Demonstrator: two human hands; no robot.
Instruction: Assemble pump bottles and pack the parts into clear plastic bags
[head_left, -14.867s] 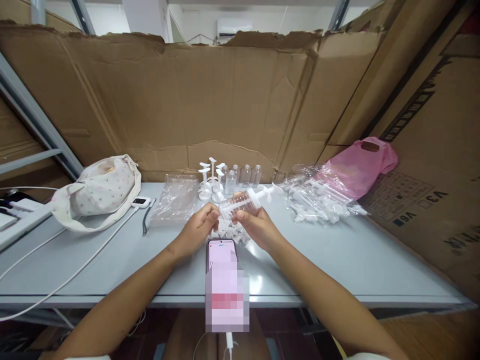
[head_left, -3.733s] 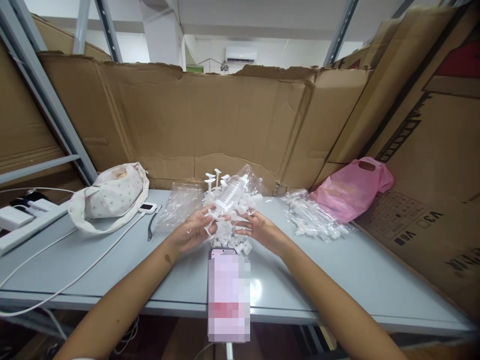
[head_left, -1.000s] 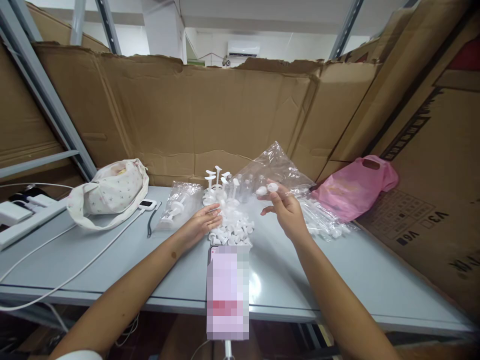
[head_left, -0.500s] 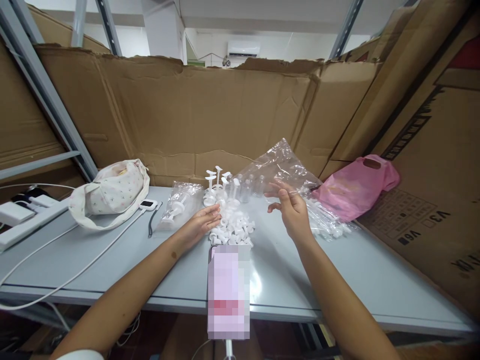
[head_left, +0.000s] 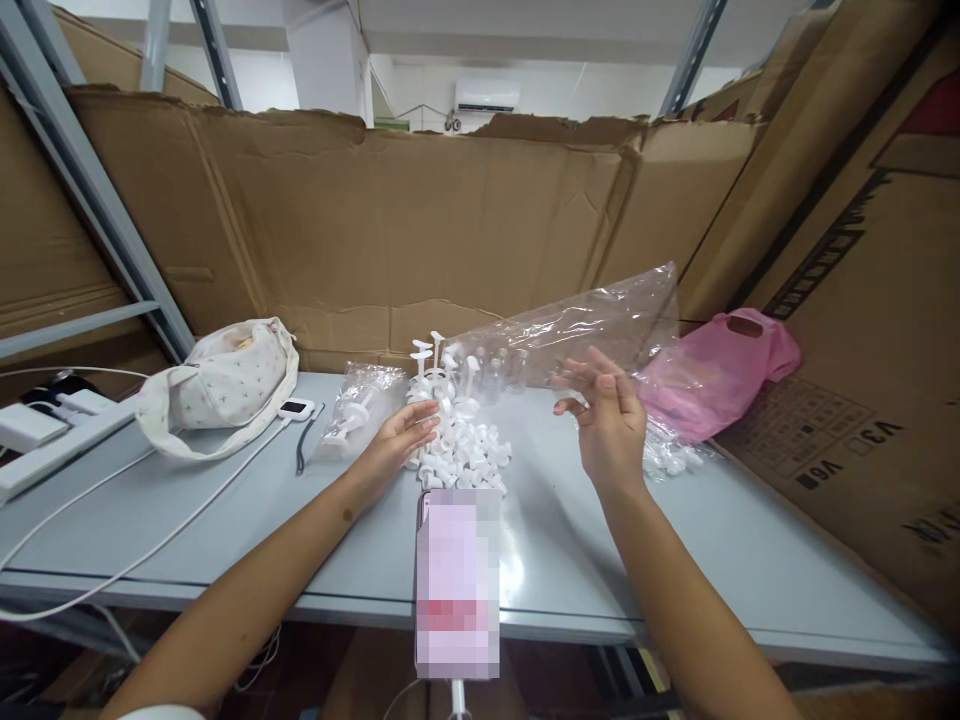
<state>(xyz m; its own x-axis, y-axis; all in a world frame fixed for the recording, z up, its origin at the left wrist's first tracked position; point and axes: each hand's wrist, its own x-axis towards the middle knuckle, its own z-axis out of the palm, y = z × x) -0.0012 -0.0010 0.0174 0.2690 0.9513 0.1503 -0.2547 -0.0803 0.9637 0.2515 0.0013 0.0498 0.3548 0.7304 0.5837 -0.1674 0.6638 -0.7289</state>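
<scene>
My left hand [head_left: 397,440] lies against the left side of a heap of small white caps [head_left: 472,455], fingers stretched out, gripping nothing visible. Behind the caps, several white plunger-like pieces [head_left: 437,352] with T-shaped tops stand upright. My right hand [head_left: 611,415] is raised to the right of the heap, fingers spread and slightly bent. A large clear plastic bag [head_left: 592,325] rises just behind it; whether the fingers touch the film I cannot tell. Small clear bottles [head_left: 499,370] show at the bag's left part.
A phone with a pixelated screen [head_left: 454,580] stands at the front edge. Left are a packed clear bag [head_left: 360,410], a white fabric bag [head_left: 232,375], cables and a power strip [head_left: 67,450]. Right are a pink plastic bag [head_left: 712,375] and bagged white pieces [head_left: 671,455]. Cardboard [head_left: 450,220] encloses the table.
My right hand has moved to the right and slightly opened. The clear bag's raised corner has swung right, over towards the pink bag. My left hand has shifted slightly, staying by the caps.
</scene>
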